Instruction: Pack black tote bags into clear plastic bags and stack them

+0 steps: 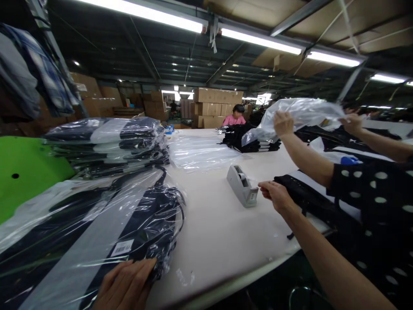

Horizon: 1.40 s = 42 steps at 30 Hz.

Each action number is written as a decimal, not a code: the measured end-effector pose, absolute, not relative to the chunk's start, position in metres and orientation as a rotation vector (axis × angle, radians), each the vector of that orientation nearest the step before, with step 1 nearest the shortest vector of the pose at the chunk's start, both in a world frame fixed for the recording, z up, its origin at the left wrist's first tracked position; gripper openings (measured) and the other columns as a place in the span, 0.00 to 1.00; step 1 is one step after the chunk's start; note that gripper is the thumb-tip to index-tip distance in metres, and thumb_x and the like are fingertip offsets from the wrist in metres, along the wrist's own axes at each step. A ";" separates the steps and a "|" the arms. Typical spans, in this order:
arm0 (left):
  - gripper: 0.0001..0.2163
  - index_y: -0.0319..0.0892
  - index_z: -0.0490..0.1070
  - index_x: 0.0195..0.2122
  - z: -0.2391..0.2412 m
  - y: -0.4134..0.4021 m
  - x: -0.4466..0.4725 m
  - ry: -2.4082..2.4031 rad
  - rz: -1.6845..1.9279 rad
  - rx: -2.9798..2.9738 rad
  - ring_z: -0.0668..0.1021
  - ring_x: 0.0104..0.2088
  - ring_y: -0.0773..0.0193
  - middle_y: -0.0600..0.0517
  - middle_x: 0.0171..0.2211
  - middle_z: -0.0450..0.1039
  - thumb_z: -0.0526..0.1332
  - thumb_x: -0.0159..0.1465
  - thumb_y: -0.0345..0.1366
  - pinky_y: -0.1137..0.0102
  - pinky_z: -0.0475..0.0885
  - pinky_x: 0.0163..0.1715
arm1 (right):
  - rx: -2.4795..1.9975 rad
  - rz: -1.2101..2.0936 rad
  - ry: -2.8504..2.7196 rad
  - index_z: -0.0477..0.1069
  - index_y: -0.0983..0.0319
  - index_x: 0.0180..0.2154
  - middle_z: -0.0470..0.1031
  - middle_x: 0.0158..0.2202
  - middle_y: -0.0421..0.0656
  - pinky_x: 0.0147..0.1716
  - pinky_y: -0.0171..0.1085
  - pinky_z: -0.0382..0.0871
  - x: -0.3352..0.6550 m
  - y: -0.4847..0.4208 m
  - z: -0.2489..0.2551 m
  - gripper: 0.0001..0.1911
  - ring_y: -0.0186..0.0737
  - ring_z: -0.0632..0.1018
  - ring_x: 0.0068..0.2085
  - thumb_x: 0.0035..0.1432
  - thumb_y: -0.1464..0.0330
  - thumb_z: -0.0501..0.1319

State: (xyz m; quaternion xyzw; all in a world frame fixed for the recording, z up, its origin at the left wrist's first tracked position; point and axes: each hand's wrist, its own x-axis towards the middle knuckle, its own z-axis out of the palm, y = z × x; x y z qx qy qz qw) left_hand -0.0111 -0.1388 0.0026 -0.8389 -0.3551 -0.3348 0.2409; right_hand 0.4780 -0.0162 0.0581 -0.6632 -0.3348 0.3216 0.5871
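My left hand (124, 284) lies flat, fingers stretched, on the near end of a dark garment sealed in a clear plastic bag (129, 232) with a barcode label. It rests on other bagged garments at the table's near left. My right hand (275, 194) reaches to the grey tape dispenser (241, 185) in the middle of the white table (219, 232). Its fingers are pinched together at the dispenser's near end; what they pinch is too small to make out.
A tall stack of bagged garments (109, 144) stands at the left, with loose clear bags (200, 153) behind. A co-worker in a polka-dot sleeve (371, 193) on my right lifts a plastic bag (300, 114) with both hands. Unbagged dark garments (251, 140) lie beyond. Another person (237, 116) sits far off.
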 end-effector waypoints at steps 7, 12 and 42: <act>0.11 0.40 0.74 0.49 0.006 -0.137 -0.006 -0.913 -0.979 -2.304 0.79 0.42 0.59 0.48 0.42 0.81 0.57 0.69 0.25 0.59 0.65 0.52 | -1.652 0.806 -0.682 0.69 0.62 0.21 0.70 0.20 0.41 0.21 0.34 0.60 0.472 -0.037 0.010 0.10 0.32 0.66 0.21 0.38 0.63 0.66; 0.11 0.40 0.73 0.50 0.012 -0.144 0.005 -1.086 -1.099 -2.301 0.80 0.41 0.62 0.49 0.40 0.80 0.57 0.68 0.25 0.61 0.66 0.53 | -1.760 0.758 -0.745 0.72 0.63 0.20 0.71 0.20 0.42 0.22 0.35 0.58 0.478 -0.057 0.011 0.10 0.35 0.67 0.23 0.37 0.63 0.69; 0.15 0.39 0.69 0.54 0.002 -0.146 0.014 -1.134 -1.102 -2.422 0.78 0.37 0.65 0.51 0.36 0.78 0.56 0.67 0.22 0.61 0.68 0.55 | -1.243 2.072 -1.087 0.68 0.64 0.23 0.68 0.18 0.37 0.19 0.30 0.54 0.210 -0.112 0.025 0.23 0.27 0.65 0.18 0.44 0.53 0.73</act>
